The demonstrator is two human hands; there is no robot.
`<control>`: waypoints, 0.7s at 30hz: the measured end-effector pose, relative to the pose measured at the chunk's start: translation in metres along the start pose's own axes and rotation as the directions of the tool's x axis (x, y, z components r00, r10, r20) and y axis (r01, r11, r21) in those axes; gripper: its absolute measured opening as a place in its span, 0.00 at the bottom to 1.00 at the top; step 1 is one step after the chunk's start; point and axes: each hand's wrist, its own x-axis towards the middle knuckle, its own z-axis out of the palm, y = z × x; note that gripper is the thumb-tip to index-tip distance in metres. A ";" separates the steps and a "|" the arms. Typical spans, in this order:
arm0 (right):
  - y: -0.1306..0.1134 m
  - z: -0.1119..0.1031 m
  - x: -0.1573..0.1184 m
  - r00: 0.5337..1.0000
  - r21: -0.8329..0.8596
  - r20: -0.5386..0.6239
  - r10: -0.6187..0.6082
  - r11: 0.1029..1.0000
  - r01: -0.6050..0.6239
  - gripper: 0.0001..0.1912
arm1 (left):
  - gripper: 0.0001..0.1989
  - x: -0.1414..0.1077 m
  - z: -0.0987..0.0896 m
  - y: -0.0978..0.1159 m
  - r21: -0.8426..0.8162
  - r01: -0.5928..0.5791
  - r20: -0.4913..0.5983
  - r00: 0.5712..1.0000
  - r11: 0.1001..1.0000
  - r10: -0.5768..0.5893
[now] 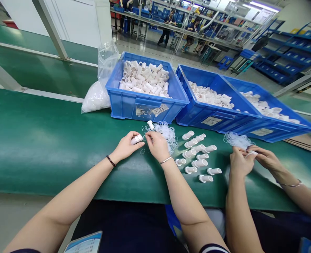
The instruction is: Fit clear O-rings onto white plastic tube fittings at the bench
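My left hand (125, 147) is closed around a short white plastic pipe fitting (136, 139), its end turned toward my right hand. My right hand (157, 147) pinches what looks like a thin clear ring (144, 138) beside that end; the fingertips partly hide it. Just beyond my right hand lies a loose pile of clear rings (167, 133), with a white flanged fitting (150, 125) at its left edge. One single ring (142, 151) rests on the green table between my hands. Several white flanged fittings (199, 163) stand to the right of my right hand.
Blue bins (147, 102), (210, 114) full of white tubes line the table's (52, 147) far side. A clear plastic bag (96, 96) leans left of them. At right, a co-worker's hands (241, 161) hold a white piece near another ring pile (238, 140).
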 end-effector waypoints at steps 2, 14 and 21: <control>0.001 -0.001 0.000 0.999 -0.019 -0.014 0.031 0.999 -0.032 0.08 | 0.20 0.001 -0.001 -0.001 0.011 0.026 -0.027 0.999 1.000 -0.025; -0.007 0.002 -0.002 0.996 0.056 0.074 -0.056 0.997 0.052 0.09 | 0.13 -0.004 0.001 0.006 0.099 -0.098 0.051 0.994 0.990 0.093; -0.001 -0.002 0.001 0.984 0.052 0.163 -0.072 0.997 0.064 0.10 | 0.10 -0.004 0.000 0.008 0.242 -0.263 0.172 0.959 0.934 0.226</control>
